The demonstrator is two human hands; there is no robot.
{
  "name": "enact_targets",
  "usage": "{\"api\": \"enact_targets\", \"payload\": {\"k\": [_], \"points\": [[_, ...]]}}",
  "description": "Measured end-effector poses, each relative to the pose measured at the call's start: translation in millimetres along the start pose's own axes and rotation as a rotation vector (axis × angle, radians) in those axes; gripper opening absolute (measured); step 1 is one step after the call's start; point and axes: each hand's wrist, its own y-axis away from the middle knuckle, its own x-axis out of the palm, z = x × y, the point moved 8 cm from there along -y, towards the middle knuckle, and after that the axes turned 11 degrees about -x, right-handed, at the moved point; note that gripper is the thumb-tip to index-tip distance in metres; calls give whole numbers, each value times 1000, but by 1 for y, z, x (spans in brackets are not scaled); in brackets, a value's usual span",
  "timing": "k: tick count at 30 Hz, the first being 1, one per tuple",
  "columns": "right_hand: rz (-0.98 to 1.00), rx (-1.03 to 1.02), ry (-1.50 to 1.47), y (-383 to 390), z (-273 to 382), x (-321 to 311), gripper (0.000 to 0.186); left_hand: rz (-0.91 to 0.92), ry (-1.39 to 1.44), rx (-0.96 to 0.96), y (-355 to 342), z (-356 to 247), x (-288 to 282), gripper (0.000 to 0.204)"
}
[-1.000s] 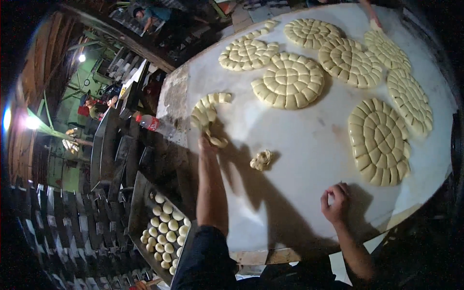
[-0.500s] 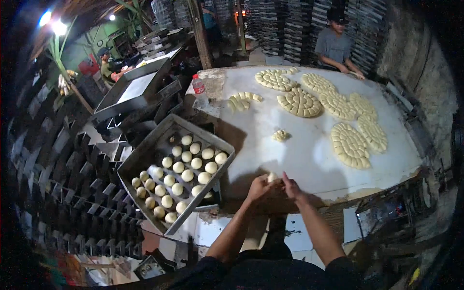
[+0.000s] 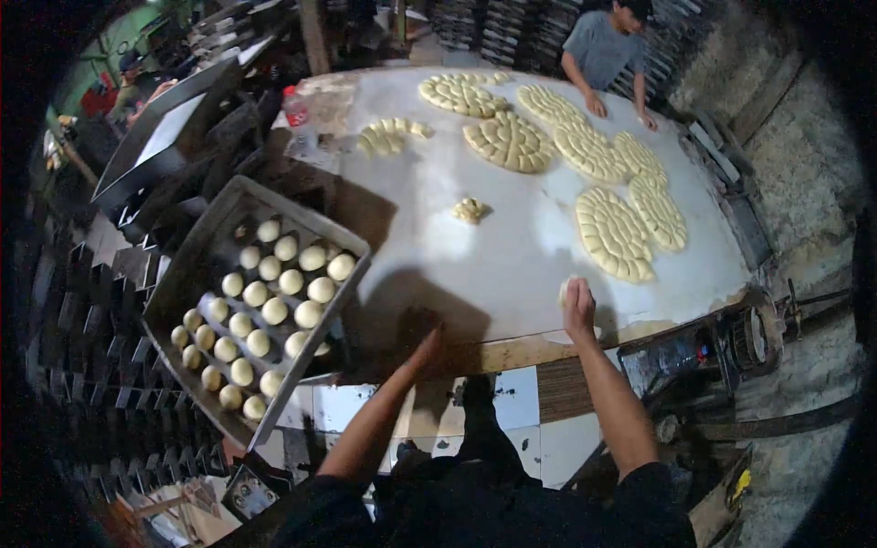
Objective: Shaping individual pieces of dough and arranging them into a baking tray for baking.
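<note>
My right hand (image 3: 577,306) is curled over a small pale dough piece (image 3: 565,290) on the floured white table (image 3: 475,265), close to its near edge. My left hand (image 3: 426,343) hovers in shadow at the table's near edge with fingers stretched out, and I see nothing in it. It lies between the table and a metal tray (image 3: 196,251) that holds several round dough balls (image 3: 274,310). A small dough lump (image 3: 470,210) sits alone mid-table.
Several round dough discs cut into pieces (image 3: 612,233) cover the far and right of the table, with a smaller pile (image 3: 391,137) at far left. A red-capped bottle (image 3: 297,114) stands at the far left corner. Another person (image 3: 603,50) works at the far side. Stacked trays (image 3: 82,365) fill the left.
A second ago my left hand reached far across the table; then both hands met at the near edge. Now they are apart, left hand toward the tray, right hand on the dough piece.
</note>
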Motion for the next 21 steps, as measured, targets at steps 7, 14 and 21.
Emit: {"api": "enact_targets", "payload": {"k": [7,14,21], "points": [[392,-742,721,-75,2,24,32,-299,-398,7,-57,-25,-22,31],[843,-550,401,-37,74,114,17,-438,-445,-31,-11,-18,51,34],[706,-885,463,-74,10,70,15,57,-667,-197,-12,49,-7,31]]}}
